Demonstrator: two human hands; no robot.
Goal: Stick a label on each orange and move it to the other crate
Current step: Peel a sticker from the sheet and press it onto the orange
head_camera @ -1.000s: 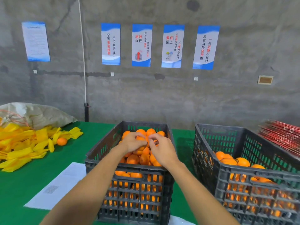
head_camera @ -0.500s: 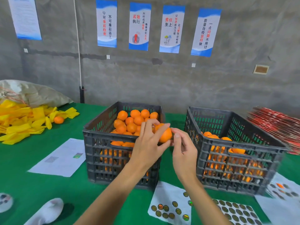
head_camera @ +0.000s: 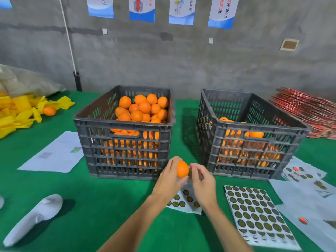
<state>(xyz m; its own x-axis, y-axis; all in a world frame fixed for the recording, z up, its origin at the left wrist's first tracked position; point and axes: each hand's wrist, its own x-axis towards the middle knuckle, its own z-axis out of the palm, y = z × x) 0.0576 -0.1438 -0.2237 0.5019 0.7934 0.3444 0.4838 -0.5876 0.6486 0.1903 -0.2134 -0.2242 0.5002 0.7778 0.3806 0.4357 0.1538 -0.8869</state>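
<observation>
Since the earlier frame both hands have dropped to lower centre, in front of the crates. The left hand [head_camera: 170, 177] grips the orange [head_camera: 182, 169] at its fingertips; the right hand [head_camera: 203, 180], fingers curled, pinches beside it.

Orange [head_camera: 182, 169] in left hand [head_camera: 170, 179], right hand [head_camera: 203, 180] beside it, above label sheet [head_camera: 185, 200].

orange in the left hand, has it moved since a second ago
Yes. The orange in the left hand was over the full left crate; now it is out, lower, in front of that crate's near right corner, above the sticker sheet.
</observation>
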